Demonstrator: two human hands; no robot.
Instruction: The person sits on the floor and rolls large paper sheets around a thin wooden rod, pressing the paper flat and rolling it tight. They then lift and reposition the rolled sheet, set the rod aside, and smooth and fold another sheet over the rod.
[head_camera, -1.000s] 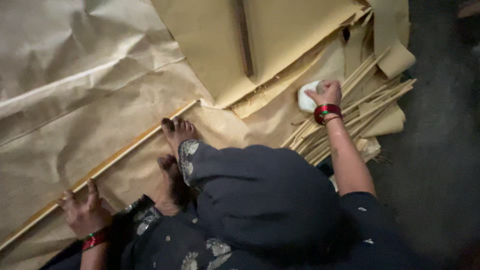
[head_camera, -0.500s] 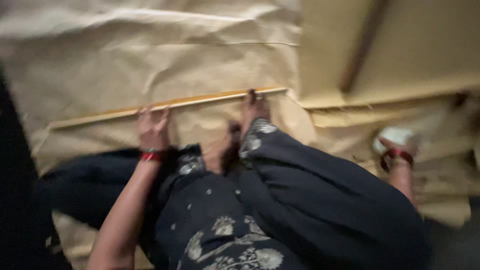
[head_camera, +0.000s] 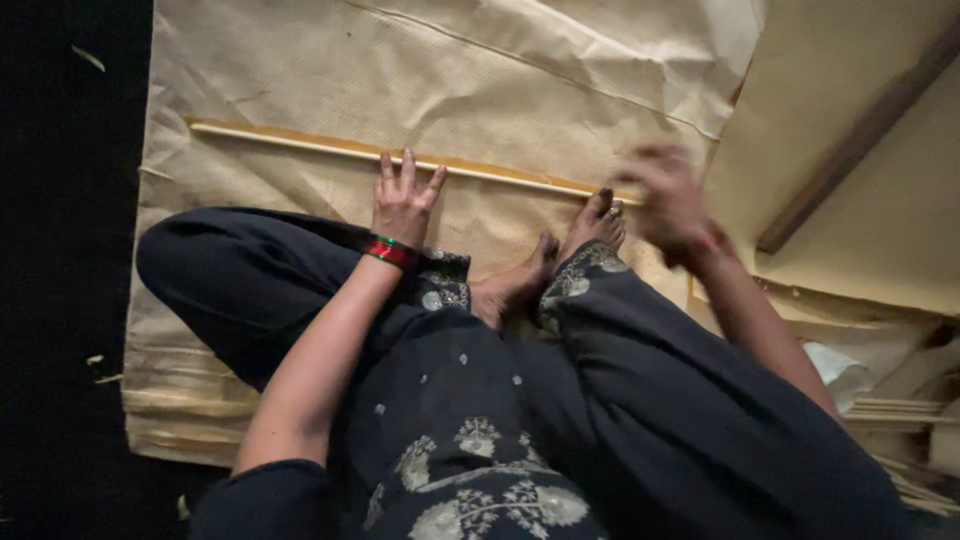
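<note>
The thin wooden stick lies across the tan paper sheet, just past the toes. Left hand rests flat on it, fingers spread – pressing, not gripping. Right hand hovers near the stick's far end – too blurred to tell its grip.

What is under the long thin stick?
The stick lies on a big sheet of tan paper, along a darker yellow strip. The left hand presses its fingers on it. More sheets are stacked below, edges showing; what lies beneath them is hidden.
</note>
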